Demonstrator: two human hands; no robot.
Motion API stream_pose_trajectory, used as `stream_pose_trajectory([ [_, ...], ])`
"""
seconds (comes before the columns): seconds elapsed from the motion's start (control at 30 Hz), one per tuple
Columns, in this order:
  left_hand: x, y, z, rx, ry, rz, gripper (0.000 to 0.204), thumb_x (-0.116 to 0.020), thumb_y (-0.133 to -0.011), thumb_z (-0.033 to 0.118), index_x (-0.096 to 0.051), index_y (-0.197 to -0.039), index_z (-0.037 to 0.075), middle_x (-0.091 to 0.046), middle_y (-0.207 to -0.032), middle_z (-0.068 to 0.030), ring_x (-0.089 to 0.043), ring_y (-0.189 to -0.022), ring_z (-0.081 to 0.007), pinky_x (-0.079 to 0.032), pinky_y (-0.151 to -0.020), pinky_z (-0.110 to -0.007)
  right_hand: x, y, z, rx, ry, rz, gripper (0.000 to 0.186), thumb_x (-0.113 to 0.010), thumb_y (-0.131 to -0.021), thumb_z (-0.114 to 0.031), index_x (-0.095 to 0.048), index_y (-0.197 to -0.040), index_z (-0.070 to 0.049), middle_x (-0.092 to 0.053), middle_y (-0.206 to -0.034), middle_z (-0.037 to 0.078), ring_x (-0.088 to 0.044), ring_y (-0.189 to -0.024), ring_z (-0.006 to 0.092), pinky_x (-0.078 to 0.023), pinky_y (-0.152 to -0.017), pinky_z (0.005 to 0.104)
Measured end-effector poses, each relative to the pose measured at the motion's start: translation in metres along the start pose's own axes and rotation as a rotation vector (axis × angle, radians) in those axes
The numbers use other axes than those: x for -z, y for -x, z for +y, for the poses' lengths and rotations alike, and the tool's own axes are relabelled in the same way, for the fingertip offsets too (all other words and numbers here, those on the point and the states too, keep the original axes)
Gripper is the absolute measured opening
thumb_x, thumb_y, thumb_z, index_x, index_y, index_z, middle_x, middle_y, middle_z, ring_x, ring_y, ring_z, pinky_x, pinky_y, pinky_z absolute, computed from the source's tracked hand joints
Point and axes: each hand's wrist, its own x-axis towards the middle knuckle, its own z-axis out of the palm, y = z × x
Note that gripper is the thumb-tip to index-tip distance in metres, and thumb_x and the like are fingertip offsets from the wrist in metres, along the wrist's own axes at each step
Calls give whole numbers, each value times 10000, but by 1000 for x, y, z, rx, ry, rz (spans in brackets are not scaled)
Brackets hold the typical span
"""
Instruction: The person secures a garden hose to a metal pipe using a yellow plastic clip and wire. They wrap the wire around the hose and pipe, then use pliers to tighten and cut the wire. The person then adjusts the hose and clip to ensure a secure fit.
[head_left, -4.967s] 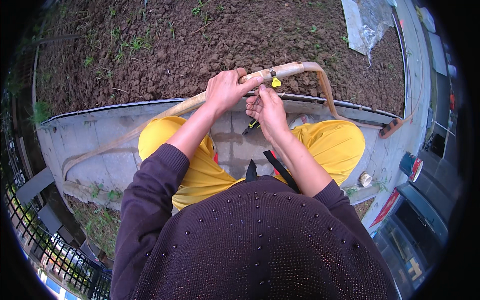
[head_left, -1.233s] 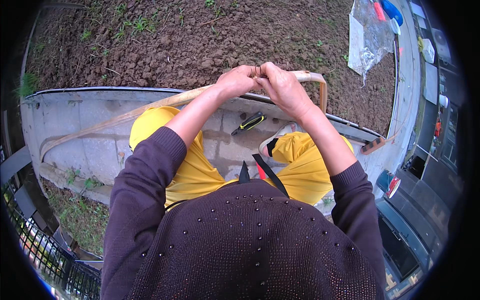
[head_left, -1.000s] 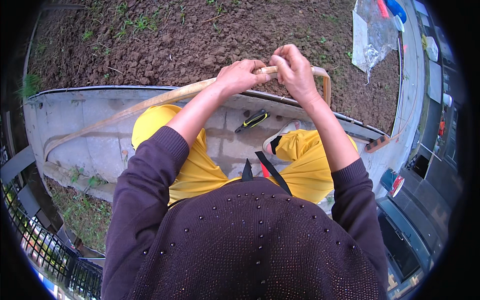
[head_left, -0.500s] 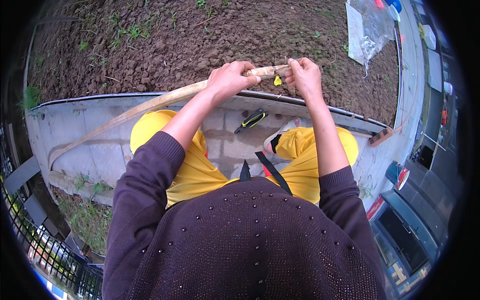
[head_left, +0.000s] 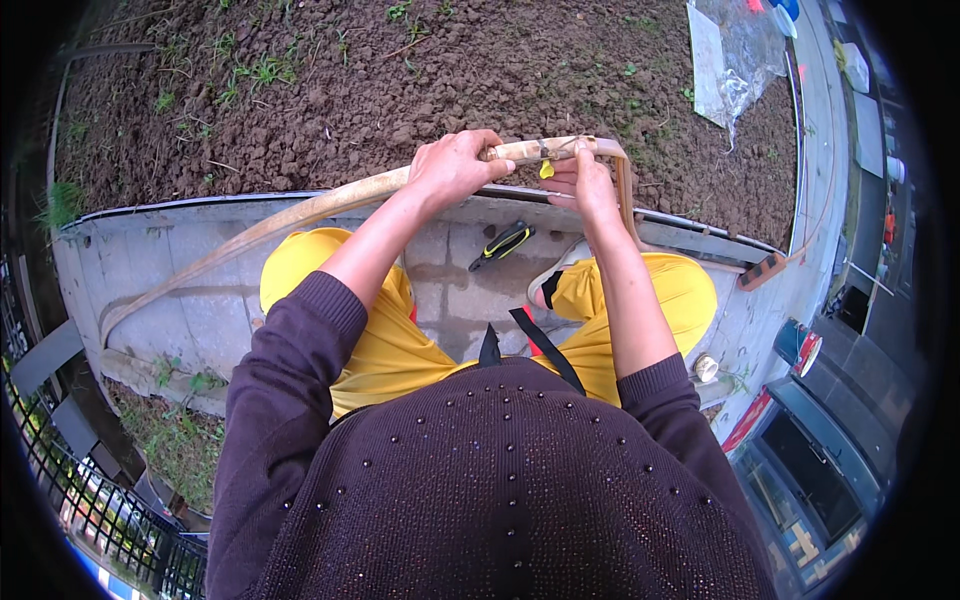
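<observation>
A long, pale tan flattened hose (head_left: 340,195) arches along the edge of the soil bed. My left hand (head_left: 455,170) grips it left of a jointed section (head_left: 525,151), where a small yellow tab (head_left: 547,170) hangs below a dark band. At the right of this section my right hand (head_left: 582,180) has its thumb on the hose, its fingers reaching beneath near the tab. Pliers with black and yellow handles (head_left: 502,243) lie on the paving below, between my knees.
Bare soil (head_left: 330,90) with weeds lies beyond a concrete edging (head_left: 680,225). A clear plastic sheet and white board (head_left: 708,70) rest at the upper right. On the right are a brick-like block (head_left: 760,270), a bucket (head_left: 795,345) and a small pale container (head_left: 705,368).
My right hand was raised higher and farther right around half a second ago; it has come down and slightly left. The yellow tab, hidden a second ago, now shows, a little lower.
</observation>
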Motion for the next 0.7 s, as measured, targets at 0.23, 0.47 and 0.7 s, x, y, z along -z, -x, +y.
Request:
stream_pose_trajectory([
  [0.23,1,0,-2,-18,27,16,542,-652,-815,495,-680,-1199,114,-733,-1002,-117,-689,-995,-282,-503,-887,-409,-12,-8,35,190,-591,-200,510,-347,-1073,-427,-559,-1147,31,-706,-943,162,-708,-875,281,-587,-823,401],
  [0.47,-4,-14,-12,43,124,-48,596,-671,-808,497,-656,-1246,93,-725,-1022,-101,-684,-989,-238,-497,-887,-371,-18,-12,33,149,-683,-189,525,-414,-1050,-480,-568,-1129,16,-697,-905,131,-702,-887,246,-566,-888,398],
  [0.7,-7,-25,-23,37,151,-87,563,-730,-785,427,-654,-1252,121,-713,-1008,-96,-676,-953,-224,-497,-878,-354,12,5,26,94,-588,-237,752,-419,-985,-637,-422,-1338,28,-556,-1311,254,-623,-1146,336,-505,-996,448],
])
